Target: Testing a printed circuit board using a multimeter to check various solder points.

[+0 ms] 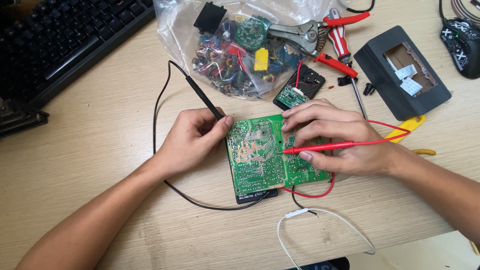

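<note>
A green circuit board (257,155) lies solder side up on a black multimeter (257,195) on the wooden desk (100,150). My left hand (192,140) pinches a black probe (202,97) at the board's left edge, its tip touching the upper left corner. My right hand (335,137) rests on the board's right half and holds a red probe (320,147) like a pen, tip pointing left onto the board's middle. Black and red leads loop around the board.
A clear bag of electronic parts (235,45) lies behind the board, with red-handled pliers (320,35), a small black module (299,90), a screwdriver and a dark grey box (400,70). A keyboard (60,35) sits far left, a mouse (462,42) far right, a white cable (320,220) in front.
</note>
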